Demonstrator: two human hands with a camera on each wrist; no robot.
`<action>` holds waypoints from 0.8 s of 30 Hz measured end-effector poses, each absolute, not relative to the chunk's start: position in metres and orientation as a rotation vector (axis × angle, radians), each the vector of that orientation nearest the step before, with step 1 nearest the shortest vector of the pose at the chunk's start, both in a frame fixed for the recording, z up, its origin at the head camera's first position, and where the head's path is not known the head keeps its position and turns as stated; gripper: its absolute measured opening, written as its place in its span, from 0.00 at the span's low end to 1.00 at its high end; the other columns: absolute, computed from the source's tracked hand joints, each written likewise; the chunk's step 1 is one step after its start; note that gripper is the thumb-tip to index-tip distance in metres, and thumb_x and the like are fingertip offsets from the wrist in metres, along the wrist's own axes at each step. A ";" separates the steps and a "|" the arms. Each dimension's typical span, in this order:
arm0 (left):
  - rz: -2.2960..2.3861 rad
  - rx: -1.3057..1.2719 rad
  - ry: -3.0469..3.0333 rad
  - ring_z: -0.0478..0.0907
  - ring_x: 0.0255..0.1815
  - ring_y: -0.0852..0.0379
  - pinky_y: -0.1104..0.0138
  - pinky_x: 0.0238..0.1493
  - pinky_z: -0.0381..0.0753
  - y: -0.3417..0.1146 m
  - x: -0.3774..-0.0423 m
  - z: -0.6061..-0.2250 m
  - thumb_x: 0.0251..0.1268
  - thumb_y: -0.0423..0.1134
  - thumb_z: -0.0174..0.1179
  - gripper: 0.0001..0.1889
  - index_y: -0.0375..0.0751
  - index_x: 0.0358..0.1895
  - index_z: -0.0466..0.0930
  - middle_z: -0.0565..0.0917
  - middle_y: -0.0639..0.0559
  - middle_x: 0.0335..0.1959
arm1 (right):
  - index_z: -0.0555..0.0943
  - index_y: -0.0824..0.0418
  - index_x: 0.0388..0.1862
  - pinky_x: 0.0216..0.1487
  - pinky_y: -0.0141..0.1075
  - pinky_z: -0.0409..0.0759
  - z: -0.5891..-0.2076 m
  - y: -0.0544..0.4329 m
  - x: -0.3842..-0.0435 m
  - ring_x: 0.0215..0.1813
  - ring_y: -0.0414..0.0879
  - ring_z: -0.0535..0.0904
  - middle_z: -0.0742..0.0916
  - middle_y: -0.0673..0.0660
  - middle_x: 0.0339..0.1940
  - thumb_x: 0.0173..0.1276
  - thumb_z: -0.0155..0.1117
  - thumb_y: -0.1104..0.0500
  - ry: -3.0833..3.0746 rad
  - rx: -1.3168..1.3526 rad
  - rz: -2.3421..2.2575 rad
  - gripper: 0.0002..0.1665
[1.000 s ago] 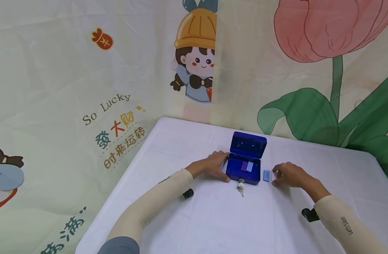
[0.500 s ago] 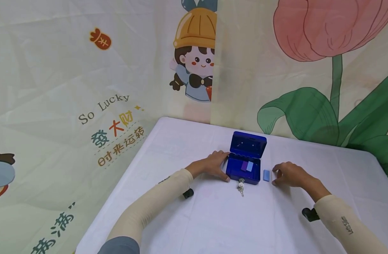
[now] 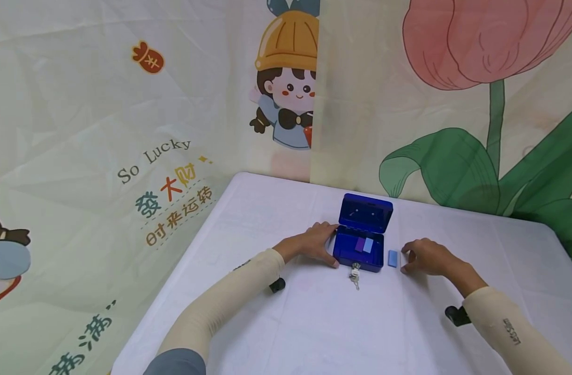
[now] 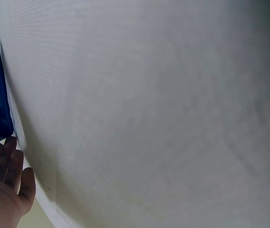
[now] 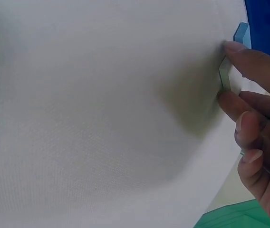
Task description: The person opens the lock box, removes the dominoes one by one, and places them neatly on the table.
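Observation:
A small dark blue cash box [image 3: 358, 255] stands on the table with its lid [image 3: 366, 213] raised. My left hand [image 3: 317, 244] spans its left side, thumb at the front corner and fingers near the hinge end. Inside lie a purple block [image 3: 359, 244] and a light blue block [image 3: 368, 246]. Keys [image 3: 355, 276] hang at the front lock. Just right of the box is another light blue block [image 3: 392, 259]. Beside that, my right hand [image 3: 428, 258] pinches a thin pale block [image 5: 224, 75] between thumb and fingers, close over the cloth.
The table [image 3: 314, 328] has a white cover. A printed backdrop [image 3: 351, 130] rises directly behind its back edge. Black camera mounts [image 3: 277, 285] sit under the sleeved forearms.

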State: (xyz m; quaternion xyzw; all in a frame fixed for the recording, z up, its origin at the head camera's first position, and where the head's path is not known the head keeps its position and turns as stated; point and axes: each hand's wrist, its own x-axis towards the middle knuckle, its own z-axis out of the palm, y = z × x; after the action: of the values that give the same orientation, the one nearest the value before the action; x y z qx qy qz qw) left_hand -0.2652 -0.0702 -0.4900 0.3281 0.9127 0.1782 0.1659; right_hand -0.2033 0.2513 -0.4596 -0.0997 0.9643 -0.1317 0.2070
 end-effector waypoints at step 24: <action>0.522 0.905 2.590 0.63 0.67 0.51 0.56 0.73 0.64 -0.071 -0.264 -0.490 0.46 0.61 0.77 0.60 0.47 0.80 0.52 0.69 0.47 0.70 | 0.80 0.69 0.59 0.44 0.45 0.83 -0.433 0.239 -0.210 0.41 0.47 0.81 0.88 0.55 0.38 0.59 0.78 0.52 2.728 -0.378 -0.408 0.34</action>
State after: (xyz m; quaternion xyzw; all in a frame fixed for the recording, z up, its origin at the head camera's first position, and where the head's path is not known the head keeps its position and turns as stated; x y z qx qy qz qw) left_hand -0.2640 -0.0706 -0.4901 0.3192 0.9132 0.1842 0.1737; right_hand -0.2103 0.2386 -0.4335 -0.1335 0.9642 -0.1441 0.1780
